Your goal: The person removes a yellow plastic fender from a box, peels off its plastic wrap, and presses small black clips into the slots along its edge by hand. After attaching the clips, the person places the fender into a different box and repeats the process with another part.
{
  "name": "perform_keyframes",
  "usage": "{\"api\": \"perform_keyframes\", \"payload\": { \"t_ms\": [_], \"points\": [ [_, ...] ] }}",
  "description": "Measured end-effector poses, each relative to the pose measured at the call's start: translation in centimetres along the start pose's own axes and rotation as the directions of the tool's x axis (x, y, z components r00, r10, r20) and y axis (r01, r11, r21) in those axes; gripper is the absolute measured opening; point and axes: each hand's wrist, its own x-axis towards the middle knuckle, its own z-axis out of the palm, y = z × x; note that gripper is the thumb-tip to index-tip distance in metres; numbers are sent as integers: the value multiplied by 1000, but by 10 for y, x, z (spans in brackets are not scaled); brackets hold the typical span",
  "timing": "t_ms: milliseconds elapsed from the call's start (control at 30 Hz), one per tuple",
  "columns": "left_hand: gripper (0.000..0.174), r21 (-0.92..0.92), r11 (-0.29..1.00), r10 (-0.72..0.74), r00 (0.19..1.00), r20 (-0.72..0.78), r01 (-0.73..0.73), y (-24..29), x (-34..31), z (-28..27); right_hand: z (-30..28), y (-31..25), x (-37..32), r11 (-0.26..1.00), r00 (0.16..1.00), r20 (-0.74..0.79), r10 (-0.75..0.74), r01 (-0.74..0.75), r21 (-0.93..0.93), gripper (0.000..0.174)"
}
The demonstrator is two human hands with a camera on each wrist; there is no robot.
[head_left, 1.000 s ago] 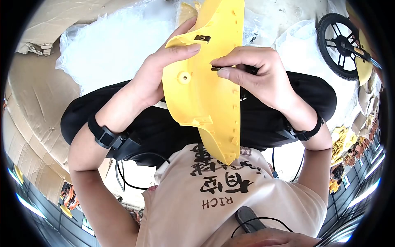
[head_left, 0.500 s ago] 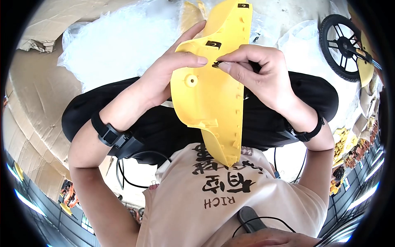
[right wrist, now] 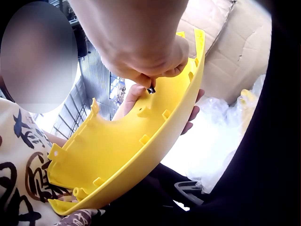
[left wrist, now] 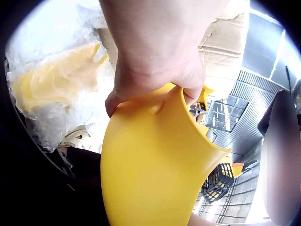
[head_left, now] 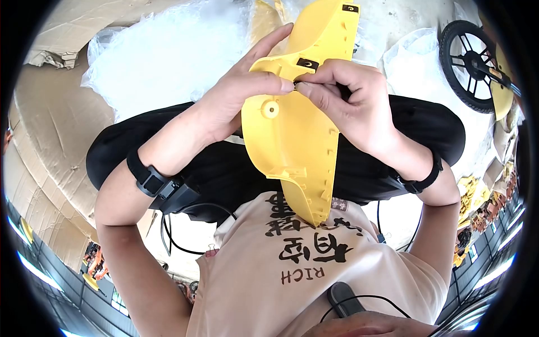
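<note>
A curved yellow plastic shell [head_left: 297, 135] with small tabs along its edge stands before the person, its hollow side facing the head camera. My left hand [head_left: 238, 95] grips its rim, thumb on the inside and fingers behind. Between thumb and forefinger my right hand [head_left: 362, 106] pinches a small black clip [right wrist: 151, 90], held against the shell's inner edge by the left thumb tip. The fingers mostly hide this clip in the head view. One similar black clip [head_left: 307, 63] sits on a tab just above, and another black clip [head_left: 350, 8] is near the shell's far end.
Clear plastic wrapping [head_left: 163, 56] lies beyond the left knee, with a wrapped yellow part [left wrist: 61, 77] in it. Cardboard [head_left: 56, 151] covers the left side. A black spoked wheel [head_left: 470, 66] is at the far right. Cables [head_left: 174, 247] hang by the left wrist.
The shell and left hand have shifted right and slightly upward in the head view. The right hand has brought its small black clip from over the shell's middle to the edge by the left thumb.
</note>
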Motion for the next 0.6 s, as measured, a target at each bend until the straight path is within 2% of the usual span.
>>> {"api": "perform_keyframes", "payload": {
  "t_ms": [67,300,400,500,567,600],
  "points": [
    [88,-3,1000,-8,1000,-12,8,2,-1,1,1,2,1,998,1000,-2,-5,5,59,6],
    [88,60,998,-13,1000,-22,14,3,-1,1,0,-2,-1,999,1000,6,-23,22,47,5],
    [88,65,998,-15,998,-54,18,2,-1,0,0,4,0,989,1000,-13,4,-2,146,6],
    [86,33,999,-2,998,-62,4,5,-1,-3,-2,12,4,977,997,11,76,-77,200,9],
    [86,9,1000,16,999,-47,-15,7,-1,-6,-5,17,7,902,987,59,148,-159,401,14],
    [86,-1,1000,19,999,-49,-19,6,0,-8,-14,11,9,867,967,146,208,-251,430,17]
  ]
}}
